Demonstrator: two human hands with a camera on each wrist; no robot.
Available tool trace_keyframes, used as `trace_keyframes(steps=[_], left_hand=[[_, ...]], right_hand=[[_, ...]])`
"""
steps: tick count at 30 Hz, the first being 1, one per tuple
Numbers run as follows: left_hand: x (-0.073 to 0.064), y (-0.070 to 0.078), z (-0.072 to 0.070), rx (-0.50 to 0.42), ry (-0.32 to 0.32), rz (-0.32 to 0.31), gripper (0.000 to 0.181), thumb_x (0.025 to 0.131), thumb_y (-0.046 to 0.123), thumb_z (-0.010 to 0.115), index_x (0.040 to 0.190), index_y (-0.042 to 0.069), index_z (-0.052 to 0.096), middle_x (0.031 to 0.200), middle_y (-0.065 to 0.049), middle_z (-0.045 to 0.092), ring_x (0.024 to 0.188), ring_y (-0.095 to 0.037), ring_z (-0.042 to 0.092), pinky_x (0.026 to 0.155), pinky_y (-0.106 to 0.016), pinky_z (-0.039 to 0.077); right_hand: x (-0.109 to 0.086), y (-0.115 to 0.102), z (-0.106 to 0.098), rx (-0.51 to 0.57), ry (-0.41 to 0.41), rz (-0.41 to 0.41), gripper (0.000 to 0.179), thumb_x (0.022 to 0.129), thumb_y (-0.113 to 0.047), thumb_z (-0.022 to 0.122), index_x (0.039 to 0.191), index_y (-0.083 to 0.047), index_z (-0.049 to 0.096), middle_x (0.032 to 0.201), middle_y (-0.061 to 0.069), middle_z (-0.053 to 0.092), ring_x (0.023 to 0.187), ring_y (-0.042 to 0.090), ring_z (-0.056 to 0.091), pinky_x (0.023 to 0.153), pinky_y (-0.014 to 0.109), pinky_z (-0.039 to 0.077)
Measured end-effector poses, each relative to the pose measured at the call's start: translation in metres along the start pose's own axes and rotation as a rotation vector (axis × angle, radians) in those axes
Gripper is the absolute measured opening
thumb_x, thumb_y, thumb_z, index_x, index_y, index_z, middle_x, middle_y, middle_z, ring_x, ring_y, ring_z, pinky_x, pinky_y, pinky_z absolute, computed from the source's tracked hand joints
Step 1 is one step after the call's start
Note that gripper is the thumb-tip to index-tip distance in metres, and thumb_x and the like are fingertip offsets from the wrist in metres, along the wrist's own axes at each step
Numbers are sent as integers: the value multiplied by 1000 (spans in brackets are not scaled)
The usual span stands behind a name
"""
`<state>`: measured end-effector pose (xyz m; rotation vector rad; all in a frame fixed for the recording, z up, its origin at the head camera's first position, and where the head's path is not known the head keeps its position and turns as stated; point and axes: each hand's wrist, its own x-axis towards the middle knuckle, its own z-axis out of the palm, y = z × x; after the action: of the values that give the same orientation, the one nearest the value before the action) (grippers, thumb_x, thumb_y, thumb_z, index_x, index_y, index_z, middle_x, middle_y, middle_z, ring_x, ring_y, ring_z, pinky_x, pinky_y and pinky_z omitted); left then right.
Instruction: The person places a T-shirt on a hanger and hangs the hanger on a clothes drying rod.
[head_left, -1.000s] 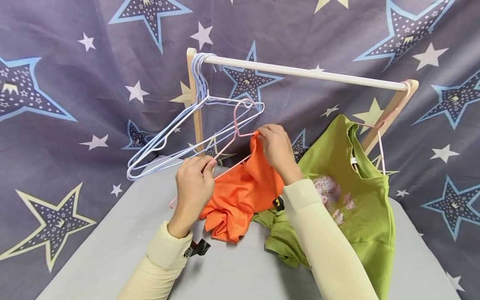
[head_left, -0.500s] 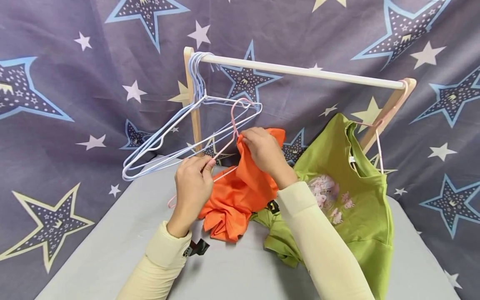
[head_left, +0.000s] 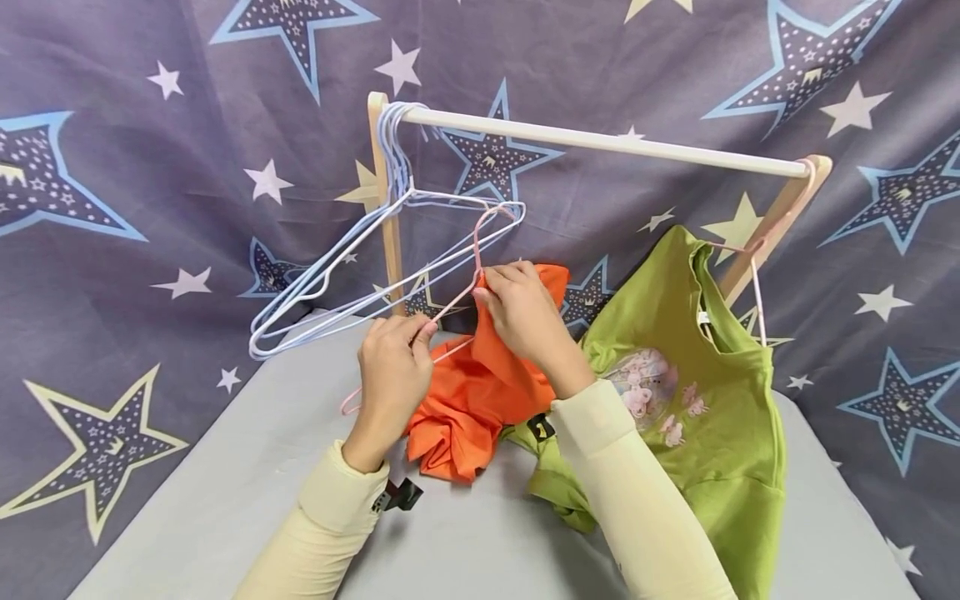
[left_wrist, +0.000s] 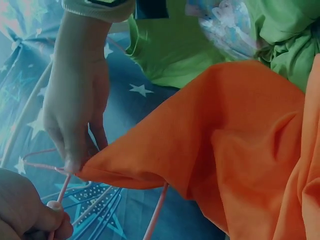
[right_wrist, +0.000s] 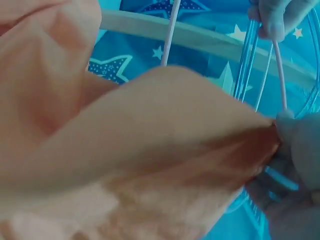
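Observation:
A pink hanger (head_left: 456, 302) is gripped by my left hand (head_left: 396, 371) along its left sloping arm, thumb and fingers round the wire. Close to the hanger's neck, my right hand (head_left: 525, 312) pinches the edge of an orange garment (head_left: 461, 417). The hanger's right side passes into the cloth, and the rest of the garment hangs crumpled down to the table. In the left wrist view the orange cloth (left_wrist: 240, 125) stretches away from the pinching right hand (left_wrist: 75, 110). The right wrist view shows the pink hanger wire (right_wrist: 280, 75) entering beside the fingers.
A clothes rack with a white rail (head_left: 600, 146) stands behind. Several blue and white hangers (head_left: 330, 258) hang at its left end. At the right end a green garment (head_left: 720, 408) hangs on another pink hanger (head_left: 761, 300), part of it spreading over the grey table (head_left: 247, 483).
My right hand has moved left with the orange cloth, along the hanger toward its neck. My left hand keeps its grip and has shifted slightly right.

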<state>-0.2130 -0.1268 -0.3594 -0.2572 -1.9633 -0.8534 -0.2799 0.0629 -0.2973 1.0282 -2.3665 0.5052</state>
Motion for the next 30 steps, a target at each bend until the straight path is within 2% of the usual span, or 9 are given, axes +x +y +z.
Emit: trace_keyframes(steps=[4, 9, 13, 18, 22, 24, 26, 28, 30], left_hand=[[0, -2, -1, 11, 0, 7, 11, 90, 8, 75, 91, -3, 79, 85, -16, 74, 74, -38, 60, 68, -47, 48], [0, -4, -3, 25, -47, -12, 12, 92, 9, 75, 92, -2, 79, 86, -16, 74, 73, -37, 59, 68, -47, 48], [1, 1, -7, 54, -178, -56, 16, 96, 15, 72, 97, 0, 79, 88, -14, 74, 75, -36, 60, 69, -47, 47], [1, 7, -25, 136, -388, -95, 15, 97, 8, 67, 105, 1, 78, 94, -15, 74, 89, -40, 66, 78, -54, 51], [0, -3, -41, 169, -554, -83, 18, 96, 2, 63, 108, 2, 77, 93, -14, 73, 86, -36, 69, 74, -53, 54], [1, -16, -48, 102, -663, -62, 21, 99, 4, 61, 114, 4, 76, 85, -10, 70, 76, -29, 67, 68, -48, 55], [3, -33, -53, -69, -796, -57, 25, 103, 7, 57, 121, 5, 73, 83, -6, 69, 73, -22, 64, 67, -41, 55], [6, -52, -55, -292, -938, -105, 28, 107, 12, 51, 127, 4, 70, 86, -5, 69, 76, -18, 63, 71, -35, 54], [7, -73, -51, -500, -1024, -212, 32, 110, 14, 45, 127, 1, 68, 92, -9, 71, 82, -19, 67, 76, -33, 57]], right_hand=[[-3, 14, 4, 52, -2, -59, 22, 102, -1, 58, 118, 0, 71, 115, 14, 72, 114, 32, 65, 111, 41, 44], [-2, 28, 13, 87, 41, -102, 15, 100, 1, 59, 102, -5, 73, 99, 9, 74, 103, 29, 70, 98, 40, 53], [0, 32, 14, 53, 77, -100, 15, 100, -1, 62, 103, -6, 75, 105, 9, 76, 111, 30, 70, 102, 44, 52], [3, 36, 9, 47, 73, -104, 19, 101, 0, 58, 108, -4, 75, 108, 11, 75, 108, 29, 69, 104, 41, 50], [1, 41, 1, 47, 108, -101, 25, 97, 8, 56, 110, -2, 76, 108, 12, 76, 106, 29, 68, 99, 40, 52], [0, 45, -3, 48, 124, -104, 28, 96, 10, 56, 110, -2, 76, 109, 12, 76, 107, 29, 68, 100, 40, 52], [-1, 48, -6, 54, 136, -112, 29, 95, 11, 56, 110, -2, 77, 109, 12, 76, 107, 29, 68, 100, 40, 52], [-2, 51, -8, 58, 144, -115, 28, 95, 10, 56, 109, -3, 78, 109, 11, 76, 107, 29, 68, 100, 40, 51], [-3, 53, -9, 54, 147, -115, 29, 95, 11, 56, 107, -4, 78, 108, 10, 76, 106, 29, 67, 99, 40, 51]])
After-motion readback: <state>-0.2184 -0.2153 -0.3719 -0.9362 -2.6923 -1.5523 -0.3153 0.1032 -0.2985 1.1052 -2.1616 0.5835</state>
